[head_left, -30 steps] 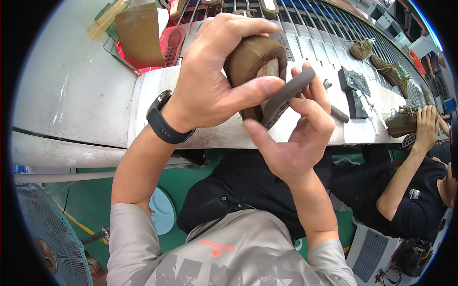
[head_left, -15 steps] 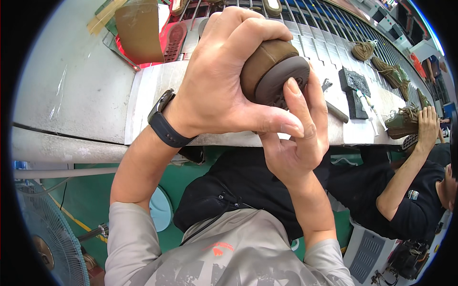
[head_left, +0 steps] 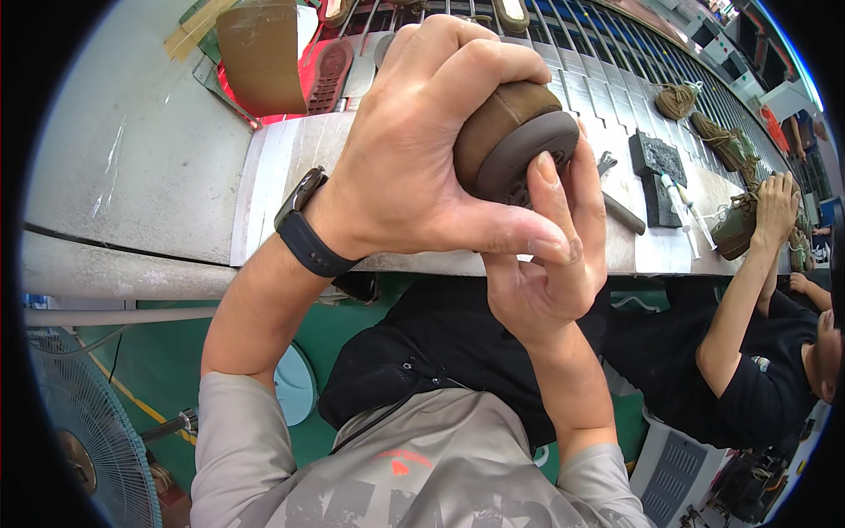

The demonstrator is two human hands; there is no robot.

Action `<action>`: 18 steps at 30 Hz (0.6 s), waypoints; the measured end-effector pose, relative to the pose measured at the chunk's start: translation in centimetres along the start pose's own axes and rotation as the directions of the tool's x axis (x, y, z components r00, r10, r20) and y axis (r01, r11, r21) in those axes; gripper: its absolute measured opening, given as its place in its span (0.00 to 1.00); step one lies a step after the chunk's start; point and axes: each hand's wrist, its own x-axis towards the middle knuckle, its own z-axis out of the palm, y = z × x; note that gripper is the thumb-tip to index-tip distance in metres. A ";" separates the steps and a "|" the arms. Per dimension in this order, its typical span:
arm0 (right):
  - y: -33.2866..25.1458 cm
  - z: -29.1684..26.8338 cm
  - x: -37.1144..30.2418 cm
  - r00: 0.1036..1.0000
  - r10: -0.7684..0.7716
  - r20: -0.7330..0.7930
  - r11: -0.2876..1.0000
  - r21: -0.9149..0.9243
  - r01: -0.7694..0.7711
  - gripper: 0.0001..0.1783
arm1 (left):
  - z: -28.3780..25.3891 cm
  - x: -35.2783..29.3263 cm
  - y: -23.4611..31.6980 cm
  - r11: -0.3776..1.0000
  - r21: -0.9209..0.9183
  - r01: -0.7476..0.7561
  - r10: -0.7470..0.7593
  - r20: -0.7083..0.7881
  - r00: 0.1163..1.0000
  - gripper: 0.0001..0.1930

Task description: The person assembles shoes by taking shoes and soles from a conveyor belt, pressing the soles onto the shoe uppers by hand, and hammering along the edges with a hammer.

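My left hand [head_left: 422,158] wraps around a brown shoe [head_left: 493,123] held up close to the camera, thumb stretched along its underside. A dark grey rubber sole [head_left: 528,154] sits against the shoe's bottom. My right hand [head_left: 546,264] comes up from below, its fingers pressing on the sole's edge. A black watch [head_left: 304,231] is on my left wrist. Both hands hover over the front edge of a grey workbench [head_left: 141,167].
A conveyor of metal slats [head_left: 616,79] runs behind, carrying brown shoes [head_left: 678,101]. A black block [head_left: 658,157] and tools lie on the bench. A person in black [head_left: 748,352] works on a shoe at right. A fan [head_left: 79,440] stands at lower left.
The separate dark sole held in my right hand has been brought onto the shoe's bottom. The shoe has turned so its sole faces the camera, with both hands closed around it.
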 end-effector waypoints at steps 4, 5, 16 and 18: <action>-0.1 -0.2 0.0 1.000 0.001 0.004 1.000 0.004 -0.001 0.25 | 0.4 -0.6 -0.7 1.000 -0.014 0.011 -0.011 -0.008 1.000 0.59; 0.0 -0.4 0.1 0.998 -0.041 0.043 0.999 -0.023 0.042 0.27 | 0.7 -1.3 -2.0 1.000 -0.003 -0.016 0.016 -0.042 0.999 0.58; 0.1 -0.2 0.0 1.000 -0.009 -0.001 1.000 0.014 0.009 0.37 | 0.4 -1.4 -1.3 0.997 0.072 0.016 -0.014 -0.018 1.000 0.44; 0.5 -0.6 0.5 0.998 -0.051 0.044 0.996 -0.065 0.054 0.40 | 0.1 -0.2 0.1 0.994 0.012 0.108 -0.109 0.035 0.993 0.38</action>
